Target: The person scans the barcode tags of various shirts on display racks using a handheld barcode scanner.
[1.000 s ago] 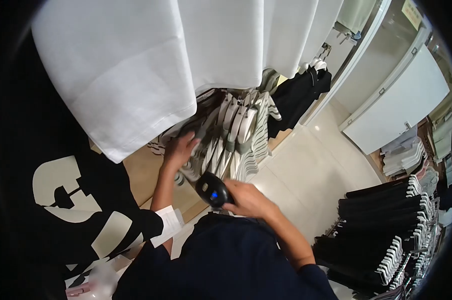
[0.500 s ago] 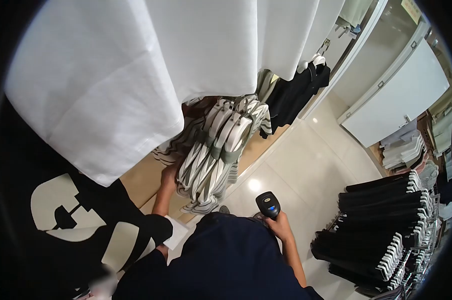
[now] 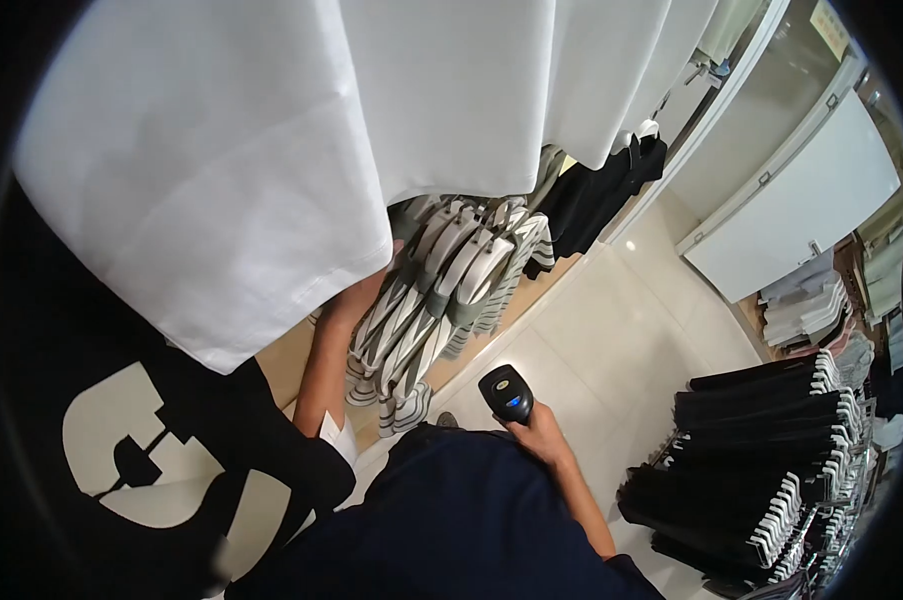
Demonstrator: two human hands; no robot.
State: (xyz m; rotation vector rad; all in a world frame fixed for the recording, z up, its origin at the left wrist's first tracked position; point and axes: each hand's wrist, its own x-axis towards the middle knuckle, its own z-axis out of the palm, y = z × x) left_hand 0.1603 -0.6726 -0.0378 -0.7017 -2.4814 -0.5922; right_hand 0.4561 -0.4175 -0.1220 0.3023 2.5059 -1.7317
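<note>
My right hand (image 3: 538,432) is closed around the handle of a black barcode scanner (image 3: 506,392), held low in front of my body above the floor. Several grey-and-white striped shirts (image 3: 427,320) hang tightly side by side on white hangers (image 3: 480,268). Along their left side my left hand (image 3: 374,282) reaches up beside them, its fingers hidden among the garments and the white shirt hem. Large white shirts (image 3: 272,180) hang overhead and cover the upper part of the rack.
A black garment with a pale print (image 3: 132,450) hangs close on my left. Black shirts (image 3: 602,195) hang beyond the striped ones. On the right, a rack holds several black garments (image 3: 742,465) on white hangers. A white panel door (image 3: 797,200) stands behind, over a tiled floor (image 3: 612,310).
My left hand has moved up and deeper among the striped shirts. My right hand has shifted slightly left with the barcode scanner.
</note>
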